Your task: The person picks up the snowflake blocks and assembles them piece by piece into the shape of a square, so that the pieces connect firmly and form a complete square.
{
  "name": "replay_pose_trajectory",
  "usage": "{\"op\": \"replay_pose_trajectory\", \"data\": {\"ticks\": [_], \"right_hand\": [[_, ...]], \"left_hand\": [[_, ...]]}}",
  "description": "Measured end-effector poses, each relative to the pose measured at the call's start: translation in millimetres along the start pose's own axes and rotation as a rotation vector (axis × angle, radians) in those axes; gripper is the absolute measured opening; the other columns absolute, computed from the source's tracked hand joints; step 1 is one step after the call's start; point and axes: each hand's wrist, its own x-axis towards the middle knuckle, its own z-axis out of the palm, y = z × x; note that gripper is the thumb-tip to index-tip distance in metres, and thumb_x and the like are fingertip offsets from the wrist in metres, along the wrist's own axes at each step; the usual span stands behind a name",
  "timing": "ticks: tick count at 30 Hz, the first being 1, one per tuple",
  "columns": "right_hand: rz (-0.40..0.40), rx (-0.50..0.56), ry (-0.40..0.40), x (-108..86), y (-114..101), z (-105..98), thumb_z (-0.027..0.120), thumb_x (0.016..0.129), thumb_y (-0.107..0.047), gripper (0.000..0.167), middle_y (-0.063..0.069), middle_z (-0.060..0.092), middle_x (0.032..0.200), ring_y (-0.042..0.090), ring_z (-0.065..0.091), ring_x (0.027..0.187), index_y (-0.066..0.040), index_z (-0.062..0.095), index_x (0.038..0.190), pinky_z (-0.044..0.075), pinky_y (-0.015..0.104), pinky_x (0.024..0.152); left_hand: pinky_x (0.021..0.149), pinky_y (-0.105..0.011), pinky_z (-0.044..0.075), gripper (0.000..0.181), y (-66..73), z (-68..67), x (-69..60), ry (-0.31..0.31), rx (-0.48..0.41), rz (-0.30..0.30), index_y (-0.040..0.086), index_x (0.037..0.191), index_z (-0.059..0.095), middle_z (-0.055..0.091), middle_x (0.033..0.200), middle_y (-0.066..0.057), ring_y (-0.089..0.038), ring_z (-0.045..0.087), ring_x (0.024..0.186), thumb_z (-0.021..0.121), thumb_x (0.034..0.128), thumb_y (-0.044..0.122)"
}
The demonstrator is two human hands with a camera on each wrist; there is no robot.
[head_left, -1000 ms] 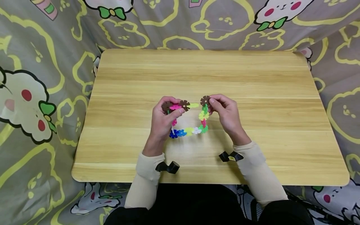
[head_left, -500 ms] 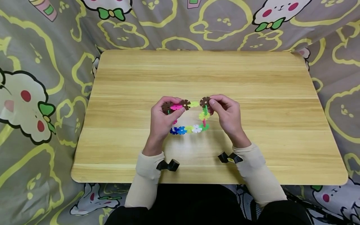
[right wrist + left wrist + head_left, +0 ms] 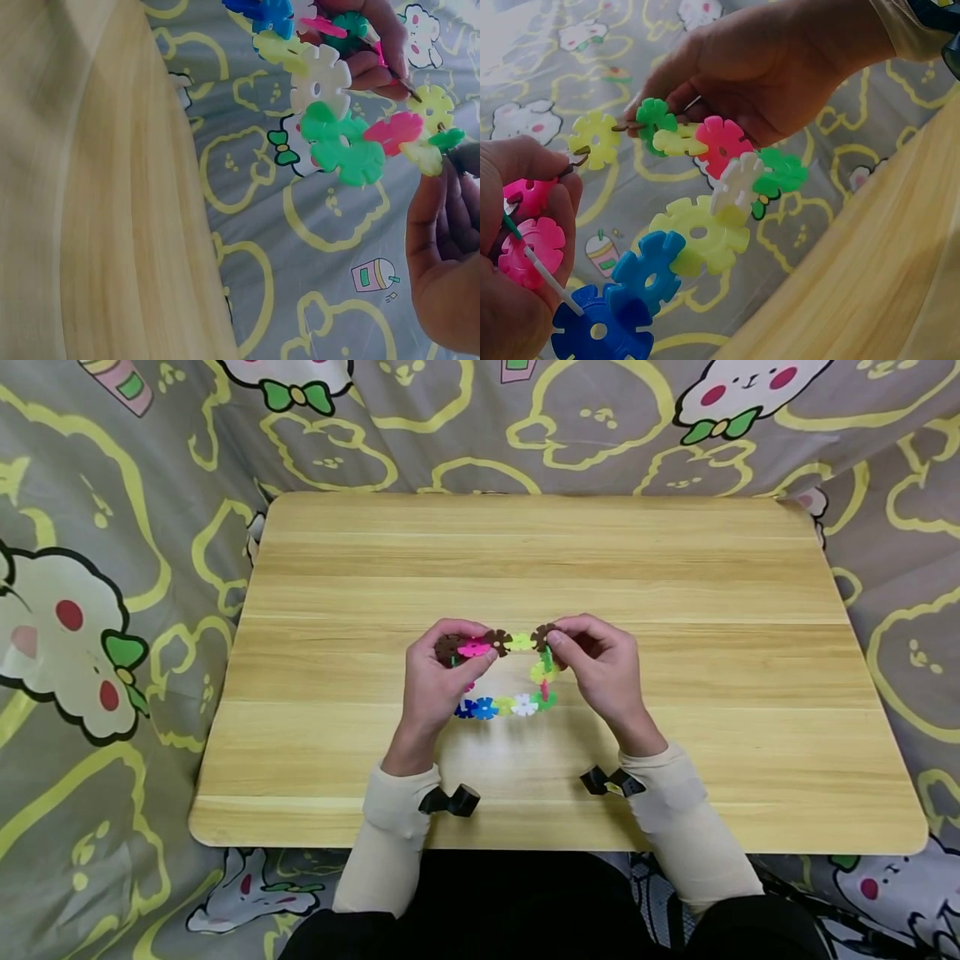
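A ring-shaped chain of notched plastic snowflake discs, in blue, white, green, pink, yellow and brown, is held up between both hands. My left hand pinches its upper left part, around a pink disc and a brown disc. My right hand pinches another brown disc at the upper right, seen edge-on in the left wrist view. Between these brown discs sits a yellow disc, touching the right one; how deep the slots mesh cannot be told. Fingers hide some left-side discs.
The chain is above a light wooden table with rounded corners. Grey cloth with yellow outlines and cartoon animals hangs behind and at both sides. Black wrist cameras sit on both beige sleeves.
My right hand has moved slightly left, bringing its brown disc against the yellow one, where a gap showed before. The chain's lower side has risen a little. My left hand stays nearly still.
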Motion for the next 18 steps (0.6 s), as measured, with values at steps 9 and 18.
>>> {"op": "replay_pose_trajectory", "data": {"ticks": [9, 18], "right_hand": [[-0.079, -0.082, 0.019, -1.9, 4.0, 1.7, 0.068, 0.086, 0.005, 0.008, -0.009, 0.067, 0.072, 0.007, 0.058, 0.059, 0.013, 0.068, 0.086, 0.051, 0.018, 0.054], [-0.227, -0.180, 0.061, -2.4, 10.5, 3.1, 0.073, 0.079, 0.009, 0.005, -0.002, 0.072, 0.076, 0.001, 0.058, 0.059, 0.010, 0.073, 0.083, 0.046, 0.014, 0.051]], "left_hand": [[0.056, -0.018, 0.049, 0.023, 0.8, 1.9, 0.1, 0.009, -0.001, -0.045, -0.006, 0.099, 0.064, 0.068, 0.097, -0.006, -0.010, 0.057, 0.070, 0.075, 0.0795, -0.003], [0.048, -0.018, 0.046, 0.022, 0.3, 2.6, -0.8, 0.032, 0.004, -0.083, -0.004, 0.096, 0.064, 0.069, 0.091, -0.011, -0.010, 0.053, 0.056, 0.076, 0.0780, -0.002]]}}
